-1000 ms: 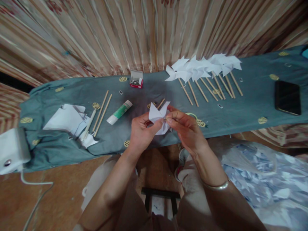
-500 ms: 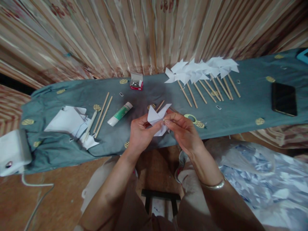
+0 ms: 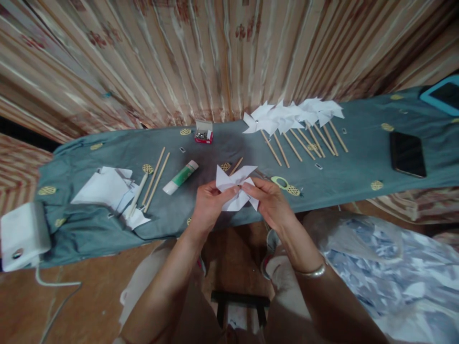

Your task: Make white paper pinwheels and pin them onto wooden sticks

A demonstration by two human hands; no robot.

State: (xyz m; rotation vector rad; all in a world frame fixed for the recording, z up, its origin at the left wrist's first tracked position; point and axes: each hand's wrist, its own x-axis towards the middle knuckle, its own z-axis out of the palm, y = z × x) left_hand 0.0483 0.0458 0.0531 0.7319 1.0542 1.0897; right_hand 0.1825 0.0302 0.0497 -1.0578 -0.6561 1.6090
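Note:
A folded white paper pinwheel [image 3: 233, 179] is held over the front edge of the cloth-covered table. My left hand [image 3: 211, 203] grips its left side, thumb near the centre. My right hand [image 3: 269, 198] pinches it from the right, its thumb and fingertips also at the centre. Whether a pin sits under the thumbs is hard to tell. A wooden stick [image 3: 236, 166] lies just behind the pinwheel. Beyond, a small red box [image 3: 204, 135] of metal pins stands open. A green and white glue stick [image 3: 180, 177] lies left of my hands.
Several white pinwheels on sticks [image 3: 296, 117] lie in a row at the back right. Scissors [image 3: 280, 182] lie beside my right hand, a phone [image 3: 408, 154] farther right. Paper sheets [image 3: 105, 188], a pen and two sticks lie left, near a white device [image 3: 24, 236].
The pinwheel has turned and opened out flatter, so its blades face up. Both thumbs now press near its centre. The view has shifted slightly, bringing more of the blue-edged device at right into sight.

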